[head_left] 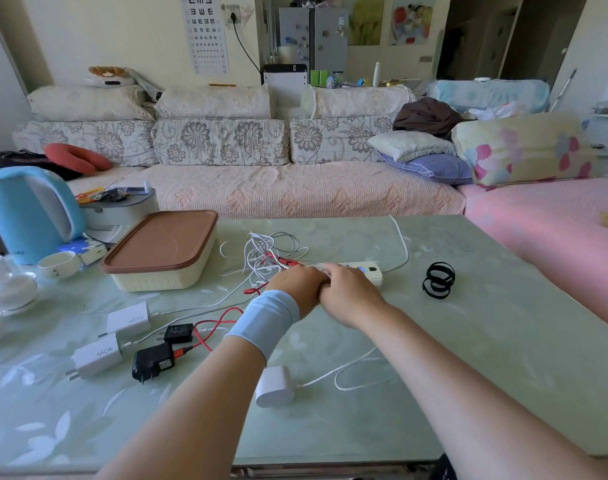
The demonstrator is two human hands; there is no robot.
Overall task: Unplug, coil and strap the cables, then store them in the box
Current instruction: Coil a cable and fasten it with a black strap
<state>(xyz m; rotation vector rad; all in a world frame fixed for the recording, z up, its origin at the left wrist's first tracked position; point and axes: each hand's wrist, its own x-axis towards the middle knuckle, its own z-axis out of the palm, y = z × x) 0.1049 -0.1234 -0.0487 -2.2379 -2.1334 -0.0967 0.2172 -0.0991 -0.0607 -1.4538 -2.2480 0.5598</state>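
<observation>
**A:** Start big. What's on the table [503, 341]?

**B:** The box [160, 278] sits far left with its brown lid on, so nothing is stored yet. It is close enough to reach once the coils are ready.

**A:** And the cables?

**B:** A white and red tangle [264, 251] lies just beyond the hands, at the left end of the strip [368, 270]. The strip lies crosswise mid-table, and its own lead runs off the far edge.

**A:** Both hands are on it?

**B:** Yes, touching each other. The right hand [347, 292] lies over the strip with its fingers bent down around it. I judge it is bracing the strip so it won't slide during a pull. The left hand [297, 284] is knuckles-up at the socket end, where the plugs would be. Its fingers are hidden beneath it, so I cannot tell whether they pinch a plug or only rest there.

**A:** So they're unplugging?

**B:** Likely, and well along. Five chargers already lie loose nearer the person: two white [98, 358], two black [153, 362], and another white one [274, 386] in front, with leads trailing.

**A:** Any straps?

**B:** Black straps [438, 280] wait to the right of the strip, apart from the mess and unused. Coiling hasn't begun.
</observation>
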